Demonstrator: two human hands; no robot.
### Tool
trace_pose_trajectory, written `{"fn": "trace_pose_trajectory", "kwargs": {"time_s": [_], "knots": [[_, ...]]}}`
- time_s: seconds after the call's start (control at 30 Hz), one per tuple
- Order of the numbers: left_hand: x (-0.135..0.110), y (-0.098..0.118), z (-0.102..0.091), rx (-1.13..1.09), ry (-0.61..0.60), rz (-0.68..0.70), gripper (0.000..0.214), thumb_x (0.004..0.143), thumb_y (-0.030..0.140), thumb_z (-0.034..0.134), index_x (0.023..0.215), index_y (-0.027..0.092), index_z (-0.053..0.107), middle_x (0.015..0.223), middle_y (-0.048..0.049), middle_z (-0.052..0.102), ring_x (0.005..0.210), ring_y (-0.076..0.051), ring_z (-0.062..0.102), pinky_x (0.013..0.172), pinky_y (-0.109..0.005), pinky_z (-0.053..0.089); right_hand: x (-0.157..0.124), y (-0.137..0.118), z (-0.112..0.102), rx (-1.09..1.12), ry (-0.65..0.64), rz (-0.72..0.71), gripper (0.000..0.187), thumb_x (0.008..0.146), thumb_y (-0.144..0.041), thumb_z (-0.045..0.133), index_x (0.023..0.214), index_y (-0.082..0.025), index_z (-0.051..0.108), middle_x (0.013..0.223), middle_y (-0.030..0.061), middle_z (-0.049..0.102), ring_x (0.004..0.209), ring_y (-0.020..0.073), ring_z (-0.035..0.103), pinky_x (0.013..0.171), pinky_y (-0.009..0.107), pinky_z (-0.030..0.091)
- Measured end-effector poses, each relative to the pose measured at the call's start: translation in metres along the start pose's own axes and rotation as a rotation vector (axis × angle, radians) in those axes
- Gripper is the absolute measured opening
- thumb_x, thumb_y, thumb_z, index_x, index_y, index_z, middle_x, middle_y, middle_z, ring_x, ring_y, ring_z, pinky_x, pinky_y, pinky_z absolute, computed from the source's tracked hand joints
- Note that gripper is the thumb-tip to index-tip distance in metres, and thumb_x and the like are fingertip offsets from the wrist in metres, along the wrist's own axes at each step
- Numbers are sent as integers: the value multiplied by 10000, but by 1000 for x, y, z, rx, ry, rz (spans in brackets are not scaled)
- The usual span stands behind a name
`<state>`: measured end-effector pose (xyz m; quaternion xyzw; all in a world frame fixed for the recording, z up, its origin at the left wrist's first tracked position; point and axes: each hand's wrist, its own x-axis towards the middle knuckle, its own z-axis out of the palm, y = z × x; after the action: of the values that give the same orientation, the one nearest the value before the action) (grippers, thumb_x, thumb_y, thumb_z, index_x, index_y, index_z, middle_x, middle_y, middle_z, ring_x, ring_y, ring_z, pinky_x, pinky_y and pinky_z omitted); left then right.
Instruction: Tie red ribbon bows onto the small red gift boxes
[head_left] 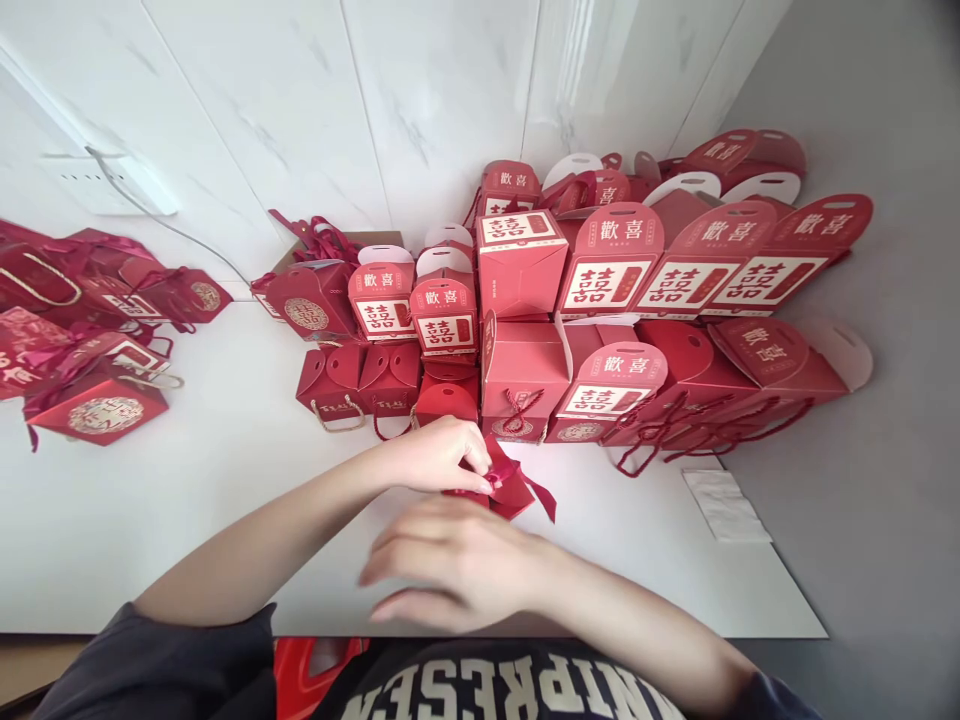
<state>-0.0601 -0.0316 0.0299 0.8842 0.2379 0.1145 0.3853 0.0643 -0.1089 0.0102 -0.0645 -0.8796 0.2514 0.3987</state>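
My left hand (pixel 439 455) pinches the ribbon of a small red gift box (pixel 510 487) that sits on the white table (pixel 225 480) just in front of me. The ribbon's tails trail off to the right of the box. My right hand (pixel 450 565) hovers closer to me, below the box, with its fingers stretched out and pointing left; it is slightly blurred and holds nothing. Part of the box is hidden behind my hands.
Many red paper gift boxes (pixel 521 265) with handles are stacked against the marble wall at the back and right. More red boxes with ribbons (pixel 97 405) lie at the far left. A white folded tissue (pixel 724 505) lies near the table's right edge.
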Motion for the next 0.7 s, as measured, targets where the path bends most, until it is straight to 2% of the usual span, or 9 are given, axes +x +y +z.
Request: {"fn": "trace_pose_trajectory", "kwargs": {"time_s": [0.07, 0.1, 0.13, 0.17, 0.23, 0.37, 0.5, 0.6, 0.7], "knots": [[0, 6, -6, 34, -54, -63, 185, 785, 181, 703, 601, 164, 692, 634, 5, 624, 684, -136, 572, 612, -227, 394, -16, 3, -29, 5, 149, 218, 85, 927, -308, 607, 903, -229, 587, 895, 21, 660, 897, 174, 619, 869, 318, 489], [-1, 9, -9, 50, -78, -95, 142, 792, 201, 704, 656, 166, 724, 708, -5, 639, 714, -138, 576, 628, -227, 399, -26, 7, -41, -15, 243, 374, 90, 945, -304, 583, 906, -224, 595, 946, 45, 647, 951, 189, 603, 900, 344, 476], [-1, 12, -12, 61, -63, -119, 109, 794, 233, 715, 710, 175, 754, 784, -16, 645, 750, -142, 580, 650, -228, 406, -35, 11, -51, -6, 274, 517, 108, 957, -314, 567, 926, -218, 605, 1000, 63, 630, 1006, 199, 587, 938, 366, 461], [-1, 14, -14, 71, -51, -135, 102, 796, 273, 727, 759, 192, 778, 850, -24, 639, 787, -147, 581, 673, -228, 411, -43, 16, -59, 40, 279, 598, 132, 965, -332, 556, 936, -215, 607, 1019, 67, 621, 1029, 200, 579, 963, 375, 452], [0, 18, -15, 92, -54, -150, 116, 789, 326, 746, 804, 225, 801, 898, -26, 613, 819, -145, 575, 690, -223, 409, -55, 23, -65, 152, 236, 698, 162, 977, -355, 537, 959, -212, 611, 1082, 73, 608, 1090, 196, 564, 1009, 380, 433], [2, 18, -14, 64, -108, -163, 121, 819, 280, 710, 757, 218, 794, 792, 2, 631, 703, -103, 557, 612, -207, 365, -62, 28, -60, 219, 176, 751, 153, 888, -337, 680, 865, -198, 622, 1234, 83, 559, 1223, 217, 513, 1073, 388, 381], [3, 18, -16, 78, -145, -213, 180, 828, 304, 685, 715, 193, 771, 649, 22, 601, 601, -89, 506, 537, -227, 297, -62, 30, -59, 244, 191, 747, 152, 896, -302, 671, 803, -193, 619, 1277, 85, 549, 1223, 218, 526, 1066, 379, 381], [4, 24, -21, 113, -179, -305, 215, 822, 337, 673, 694, 182, 749, 644, 23, 600, 601, -89, 502, 526, -230, 287, -63, 31, -62, 206, 216, 725, 140, 904, -303, 660, 826, -197, 614, 1120, 70, 597, 1057, 190, 583, 966, 332, 428], [9, 31, -25, 80, -274, -410, 211, 813, 336, 659, 696, 181, 742, 611, 27, 618, 555, -85, 500, 493, -219, 299, -62, 31, -63, 181, 191, 740, 164, 915, -329, 644, 834, -195, 598, 867, 20, 602, 809, 147, 567, 762, 266, 441]]}}
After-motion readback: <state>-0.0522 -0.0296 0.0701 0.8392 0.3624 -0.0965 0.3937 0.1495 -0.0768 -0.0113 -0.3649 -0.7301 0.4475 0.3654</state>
